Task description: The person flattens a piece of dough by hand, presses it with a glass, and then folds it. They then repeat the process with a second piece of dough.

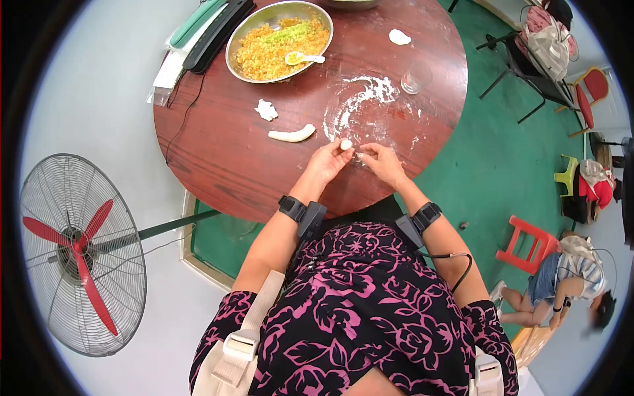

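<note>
My left hand (329, 162) pinches a small white piece of dough (346, 144) between thumb and fingers, just above the table's near side. Close beside it, my right hand (384, 164) has its thumb and fingers drawn together; whether a bit of dough is between them is too small to tell. A curved roll of dough (292, 134) lies to the left of my hands. Beyond that roll is a crumpled lump of dough (266, 110). White flour (365, 99) is smeared over the wood in front of my fingers. A flattened white dough piece (399, 37) rests farther back.
On the round table (218, 145), a metal bowl (232, 65) holds orange and green filling with a white spoon (305, 59). A clear glass (411, 82) stands right. Black-and-green devices (214, 36) lie at the left edge. A fan (82, 254), red stool (528, 244) and seated people surround.
</note>
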Motion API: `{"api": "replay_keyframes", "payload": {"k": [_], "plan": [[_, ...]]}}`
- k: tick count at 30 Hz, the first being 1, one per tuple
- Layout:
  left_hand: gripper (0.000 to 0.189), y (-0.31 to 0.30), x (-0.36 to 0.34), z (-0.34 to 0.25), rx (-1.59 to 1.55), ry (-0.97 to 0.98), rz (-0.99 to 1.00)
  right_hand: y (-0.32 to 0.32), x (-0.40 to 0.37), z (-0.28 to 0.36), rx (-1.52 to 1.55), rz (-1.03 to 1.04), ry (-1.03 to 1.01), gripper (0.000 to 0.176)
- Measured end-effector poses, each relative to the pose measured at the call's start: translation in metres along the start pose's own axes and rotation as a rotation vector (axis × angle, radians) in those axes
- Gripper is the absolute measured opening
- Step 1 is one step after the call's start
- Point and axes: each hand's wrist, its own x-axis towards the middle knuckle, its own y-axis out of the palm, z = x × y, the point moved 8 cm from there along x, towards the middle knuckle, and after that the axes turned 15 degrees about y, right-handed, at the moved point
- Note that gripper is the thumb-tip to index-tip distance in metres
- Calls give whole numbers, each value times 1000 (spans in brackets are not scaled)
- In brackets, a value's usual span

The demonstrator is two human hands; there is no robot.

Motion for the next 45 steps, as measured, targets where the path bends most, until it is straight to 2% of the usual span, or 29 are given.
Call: {"api": "replay_keyframes", "payload": {"k": [2, 5, 8, 14, 17, 20, 23, 24, 27, 28, 31, 34, 37, 38, 41, 42, 45], "plan": [[17, 9, -3, 2, 27, 0, 89, 4, 0, 13, 25, -4, 0, 36], [18, 7, -4, 4, 139, 47, 99, 10, 2, 21, 14, 15, 10, 36], [18, 0, -5, 6, 202, 21, 16, 14, 10, 15, 54, 41, 59, 34], [19, -7, 4, 17, 245, -34, -28, 8, 19, 9, -53, -20, 6, 34], [17, 3, -1, -2, 489, 86, -19, 13, 22, 7, -90, 53, -2, 36], [16, 1, 5, -25, 723, 209, -20, 22, 26, 5, 30, 173, 112, 36], [16, 7, 24, -42, 890, 335, -1, 10, 26, 2, 24, 62, 160, 34], [16, 12, 32, -41, 820, 380, 23, 7, 27, -4, 18, 54, 164, 34], [16, 32, 38, -42, 1345, 535, 86, -1, 28, -21, 17, 32, 175, 33], [16, 38, 36, -40, 1495, 489, 109, -5, 26, -23, 27, 27, 176, 32], [15, 59, 15, -54, 1638, 827, 161, -21, 23, -17, 21, 2, 174, 29], [19, 56, 2, -64, 1530, 999, 153, -32, 20, -18, 14, -38, 178, 27], [29, 80, -26, -56, 1725, 1266, 465, -38, 22, -19, 12, -66, 166, 27], [51, 70, -24, -36, 1871, 1199, 591, -39, 21, -20, 10, -73, 162, 27], [73, 67, -33, -21, 2026, 1064, 695, -38, 19, -27, -46, -53, 190, 27], [87, 62, -26, -14, 2095, 975, 740, -37, 18, -28, -40, -51, 186, 28], [89, 57, -20, -12, 2119, 951, 693, -33, 13, -32, -31, -36, 191, 28]]}}
